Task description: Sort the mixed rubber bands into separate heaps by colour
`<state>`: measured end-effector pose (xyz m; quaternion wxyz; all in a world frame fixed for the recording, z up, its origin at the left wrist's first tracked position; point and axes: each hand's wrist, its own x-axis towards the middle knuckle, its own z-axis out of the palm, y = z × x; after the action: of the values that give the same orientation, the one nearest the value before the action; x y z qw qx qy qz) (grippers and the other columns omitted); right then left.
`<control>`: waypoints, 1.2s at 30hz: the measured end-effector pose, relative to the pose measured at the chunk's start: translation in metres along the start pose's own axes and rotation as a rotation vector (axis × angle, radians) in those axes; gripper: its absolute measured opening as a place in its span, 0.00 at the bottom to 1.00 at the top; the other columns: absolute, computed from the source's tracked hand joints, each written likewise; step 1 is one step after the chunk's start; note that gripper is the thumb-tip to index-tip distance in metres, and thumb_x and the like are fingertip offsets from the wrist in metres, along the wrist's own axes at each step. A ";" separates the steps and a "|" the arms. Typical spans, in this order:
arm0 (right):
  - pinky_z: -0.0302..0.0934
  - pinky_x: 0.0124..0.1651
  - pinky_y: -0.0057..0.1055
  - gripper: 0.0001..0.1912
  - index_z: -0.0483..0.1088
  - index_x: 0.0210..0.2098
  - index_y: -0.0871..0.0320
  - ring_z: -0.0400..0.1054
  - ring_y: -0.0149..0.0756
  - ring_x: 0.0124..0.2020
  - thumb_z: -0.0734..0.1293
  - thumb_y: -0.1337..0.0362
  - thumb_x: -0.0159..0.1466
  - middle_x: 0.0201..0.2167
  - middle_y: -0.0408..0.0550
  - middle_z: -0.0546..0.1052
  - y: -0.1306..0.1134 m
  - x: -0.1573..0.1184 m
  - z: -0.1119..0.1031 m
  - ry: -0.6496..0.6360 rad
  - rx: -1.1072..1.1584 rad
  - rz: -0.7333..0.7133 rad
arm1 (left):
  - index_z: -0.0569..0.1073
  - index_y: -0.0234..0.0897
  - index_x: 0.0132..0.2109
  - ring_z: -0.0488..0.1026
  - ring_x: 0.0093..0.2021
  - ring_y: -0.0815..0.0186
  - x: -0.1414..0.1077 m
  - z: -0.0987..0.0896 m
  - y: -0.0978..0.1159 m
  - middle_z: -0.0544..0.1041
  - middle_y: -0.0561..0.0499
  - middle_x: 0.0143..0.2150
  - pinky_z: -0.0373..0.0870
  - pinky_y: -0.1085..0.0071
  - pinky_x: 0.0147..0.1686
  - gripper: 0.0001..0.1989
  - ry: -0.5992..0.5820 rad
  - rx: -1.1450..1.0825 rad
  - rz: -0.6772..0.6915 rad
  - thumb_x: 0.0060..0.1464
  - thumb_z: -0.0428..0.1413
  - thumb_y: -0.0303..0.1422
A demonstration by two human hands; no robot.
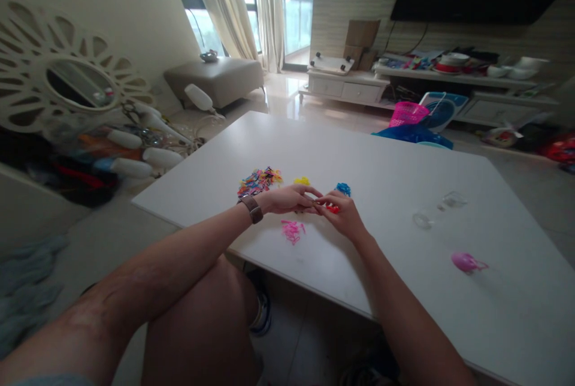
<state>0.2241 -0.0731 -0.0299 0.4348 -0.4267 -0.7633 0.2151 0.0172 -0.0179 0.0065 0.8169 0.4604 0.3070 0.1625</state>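
Note:
Above the white table point(395, 194), my left hand point(290, 197) and my right hand point(344, 213) meet with fingertips pinched together. Whatever small piece lies between them is too tiny to make out. Around them are heaps of small, thin pieces that look like little rubber bands. A mixed-colour heap point(259, 182) lies beyond my left wrist, and a yellow heap point(302, 181) shows just past my left hand. Behind my right hand sits a blue heap point(343, 189); a red heap point(332, 209) is partly hidden beneath its fingers. Nearest me lies a pink heap point(293, 231).
On the table's right are a pink rounded object point(467, 262), a clear ring-shaped piece point(422, 220) and a clear plastic box point(453, 200). Beyond the far edge stands a pink basket point(408, 114). A lamp with white shades point(130, 167) is at the left.

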 end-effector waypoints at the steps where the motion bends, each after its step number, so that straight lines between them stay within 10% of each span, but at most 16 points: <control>1: 0.64 0.41 0.38 0.07 0.79 0.37 0.52 0.71 0.39 0.36 0.70 0.58 0.65 0.33 0.48 0.77 0.001 0.000 0.000 -0.005 -0.001 -0.001 | 0.76 0.31 0.48 0.81 0.41 0.65 0.001 0.002 0.001 0.83 0.42 0.39 0.75 0.73 0.42 0.16 0.002 0.006 0.004 0.51 0.65 0.22; 15: 0.62 0.37 0.35 0.07 0.74 0.30 0.54 0.67 0.37 0.32 0.67 0.63 0.65 0.28 0.46 0.73 -0.001 0.002 -0.005 0.133 -0.074 0.058 | 0.74 0.30 0.42 0.82 0.44 0.60 0.002 -0.026 0.000 0.83 0.35 0.43 0.76 0.65 0.48 0.16 0.138 0.088 0.095 0.48 0.70 0.27; 28: 0.62 0.36 0.35 0.08 0.73 0.29 0.55 0.67 0.36 0.31 0.66 0.65 0.64 0.28 0.46 0.73 0.003 0.002 -0.003 0.118 -0.085 0.054 | 0.82 0.31 0.34 0.77 0.33 0.65 0.004 -0.052 0.006 0.83 0.45 0.32 0.70 0.72 0.36 0.07 0.281 1.012 0.344 0.48 0.65 0.31; 36: 0.63 0.37 0.35 0.07 0.73 0.29 0.54 0.67 0.36 0.31 0.66 0.64 0.64 0.28 0.46 0.73 0.000 0.002 -0.002 0.105 -0.089 0.073 | 0.82 0.32 0.43 0.78 0.40 0.64 0.006 -0.043 0.005 0.83 0.43 0.42 0.71 0.72 0.41 0.11 0.276 1.101 0.430 0.56 0.59 0.32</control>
<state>0.2258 -0.0716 -0.0278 0.4468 -0.4839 -0.7322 0.1738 -0.0061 0.0159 -0.0082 0.3605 0.8417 0.3491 0.1994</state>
